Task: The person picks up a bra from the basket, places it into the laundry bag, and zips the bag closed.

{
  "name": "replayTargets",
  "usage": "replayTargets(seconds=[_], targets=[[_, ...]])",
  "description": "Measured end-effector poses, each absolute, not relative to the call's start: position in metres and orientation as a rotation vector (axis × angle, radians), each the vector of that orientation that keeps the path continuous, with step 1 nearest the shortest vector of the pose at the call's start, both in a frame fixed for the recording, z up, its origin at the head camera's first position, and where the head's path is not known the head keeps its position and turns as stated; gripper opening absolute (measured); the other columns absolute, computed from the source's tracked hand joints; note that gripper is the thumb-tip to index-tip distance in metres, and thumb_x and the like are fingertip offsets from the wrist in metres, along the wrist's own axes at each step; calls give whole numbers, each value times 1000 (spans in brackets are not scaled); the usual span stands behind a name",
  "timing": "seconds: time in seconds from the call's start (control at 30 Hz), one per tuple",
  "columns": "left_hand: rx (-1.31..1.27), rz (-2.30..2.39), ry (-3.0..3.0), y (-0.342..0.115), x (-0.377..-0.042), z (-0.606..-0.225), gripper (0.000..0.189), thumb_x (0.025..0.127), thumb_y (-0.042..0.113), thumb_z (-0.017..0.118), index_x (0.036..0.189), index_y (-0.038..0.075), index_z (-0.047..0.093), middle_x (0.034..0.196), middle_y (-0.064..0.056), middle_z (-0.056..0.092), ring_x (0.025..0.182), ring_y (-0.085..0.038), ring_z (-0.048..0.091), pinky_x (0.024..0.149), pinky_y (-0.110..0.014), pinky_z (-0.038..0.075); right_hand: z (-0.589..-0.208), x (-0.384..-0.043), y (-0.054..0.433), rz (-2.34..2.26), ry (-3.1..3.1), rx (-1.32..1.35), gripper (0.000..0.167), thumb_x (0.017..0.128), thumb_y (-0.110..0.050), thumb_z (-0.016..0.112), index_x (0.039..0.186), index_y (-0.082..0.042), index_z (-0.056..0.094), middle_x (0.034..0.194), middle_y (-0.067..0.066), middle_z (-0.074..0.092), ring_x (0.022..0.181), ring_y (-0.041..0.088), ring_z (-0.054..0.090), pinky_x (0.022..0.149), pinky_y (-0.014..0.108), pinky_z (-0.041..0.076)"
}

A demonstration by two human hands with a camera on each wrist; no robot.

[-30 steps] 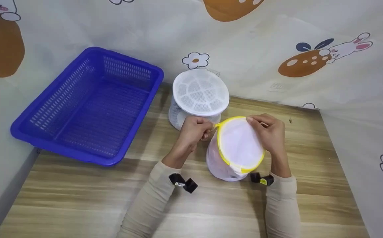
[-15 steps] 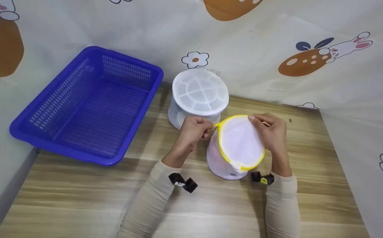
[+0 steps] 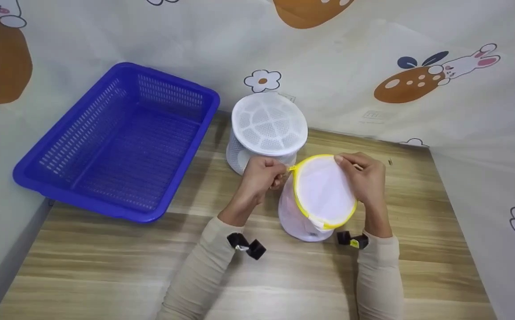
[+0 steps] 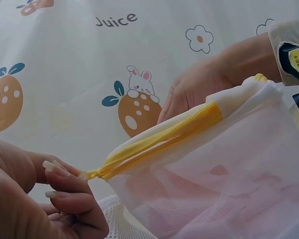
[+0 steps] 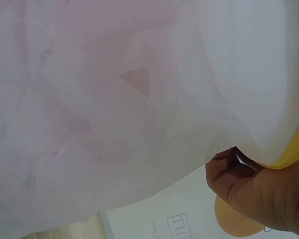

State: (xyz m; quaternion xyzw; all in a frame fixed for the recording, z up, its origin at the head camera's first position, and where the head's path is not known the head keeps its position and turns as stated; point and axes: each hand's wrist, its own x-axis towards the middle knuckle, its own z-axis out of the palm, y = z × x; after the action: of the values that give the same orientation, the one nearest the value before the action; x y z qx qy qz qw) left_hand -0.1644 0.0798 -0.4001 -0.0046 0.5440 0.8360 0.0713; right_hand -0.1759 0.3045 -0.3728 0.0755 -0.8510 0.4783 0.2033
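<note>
A white mesh laundry bag (image 3: 324, 191) with a yellow zipper (image 4: 164, 139) round its top stands on the table. Something pinkish shows faintly through its side in the left wrist view. My left hand (image 3: 262, 178) pinches the yellow zipper pull (image 4: 93, 174) at the rim's left end. On the far right of the rim, my right hand (image 3: 366, 178) grips the bag's edge between thumb and fingers; its fingertips are partly hidden. Just behind the left hand is a second white mesh bag (image 3: 270, 123), cylindrical, with a round flat top.
A blue plastic basket (image 3: 168, 209) with slotted sides lies at the left of the wooden table (image 3: 119, 266). Behind the table hangs a white printed cloth (image 3: 337, 66). A small dark speck (image 3: 390, 162) lies near the table's back right.
Since one second ago the bag's rim and my right hand have shifted very slightly up and right. My left hand keeps its pinch on the zipper pull, hardly moving.
</note>
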Motion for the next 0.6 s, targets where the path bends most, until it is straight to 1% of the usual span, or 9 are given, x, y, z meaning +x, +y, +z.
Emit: replayTargets(seconds=[0.13, 0.27, 0.43, 0.53, 0.6], targets=[[4, 2527, 1610, 80, -164, -399, 33, 80, -12, 52, 52, 3, 48, 48, -2, 41, 44, -8, 37, 42, -19, 26, -372, -176, 305, 1354, -2391, 212, 12, 85, -7, 72, 89, 4, 74, 83, 16, 68, 70, 13, 64, 58, 23, 52], [25, 2531, 1600, 79, -166, -400, 34, 81, -12, 51, 52, 3, 47, 49, -3, 41, 44, -9, 36, 43, -20, 26, -370, -174, 308, 1382, -2480, 273, 12, 87, -7, 69, 93, 4, 73, 88, 14, 68, 75, 15, 64, 60, 24, 53], [-12, 2523, 1632, 76, -169, -402, 32, 82, -12, 52, 53, 3, 50, 51, -4, 44, 45, -9, 37, 43, -19, 28, -367, -173, 309, 1365, -2592, 412, 17, 90, -7, 65, 102, 4, 71, 93, 14, 67, 82, 21, 61, 62, 23, 51], [-11, 2516, 1643, 75, -171, -402, 32, 82, -12, 53, 54, 3, 50, 51, -4, 43, 45, -9, 37, 43, -20, 28, -366, -173, 309, 1406, -2593, 471, 24, 91, -5, 64, 113, 2, 67, 91, 16, 67, 78, 22, 62, 60, 25, 52], [-12, 2512, 1637, 74, -172, -403, 31, 82, -12, 53, 55, 2, 50, 51, -4, 43, 45, -9, 37, 43, -20, 28, -365, -172, 308, 1422, -2593, 501, 26, 91, -4, 63, 116, 1, 66, 89, 16, 67, 76, 22, 62, 60, 25, 52]])
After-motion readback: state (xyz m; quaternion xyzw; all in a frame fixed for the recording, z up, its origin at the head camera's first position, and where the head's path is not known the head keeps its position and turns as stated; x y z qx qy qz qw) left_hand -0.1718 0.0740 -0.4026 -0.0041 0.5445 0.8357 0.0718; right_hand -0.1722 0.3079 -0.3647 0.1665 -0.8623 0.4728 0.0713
